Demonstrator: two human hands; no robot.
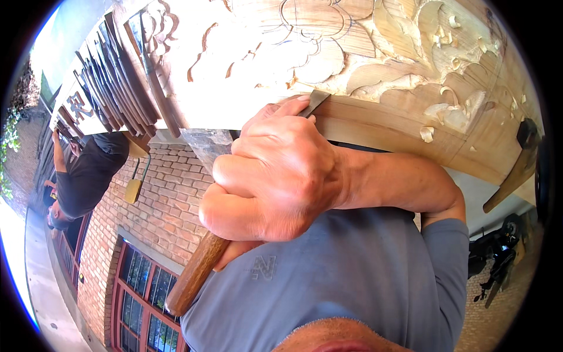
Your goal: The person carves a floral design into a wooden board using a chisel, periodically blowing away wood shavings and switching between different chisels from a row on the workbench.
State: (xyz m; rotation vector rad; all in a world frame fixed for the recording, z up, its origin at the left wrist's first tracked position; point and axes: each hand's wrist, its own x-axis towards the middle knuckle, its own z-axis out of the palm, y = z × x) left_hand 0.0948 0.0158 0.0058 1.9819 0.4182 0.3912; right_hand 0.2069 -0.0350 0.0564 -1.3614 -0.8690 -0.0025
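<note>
My right hand (272,176) is closed round a chisel with a long brown wooden handle (193,276); its flat steel blade (316,100) lies at the lower edge of a pale carved wooden panel (375,129). The handle slants down-left past my grey shirt. I cannot make out my left hand separately. The panel carries cloud-like cut shapes, pencil lines and curled shavings (427,134).
Several chisels and gouges (117,82) lie in a row on the panel's left. A wooden-handled tool with a dark head (504,185) lies at the right edge. A co-worker in dark clothing (88,170) works at the far left, beside a brick wall (170,193) with a red-framed window.
</note>
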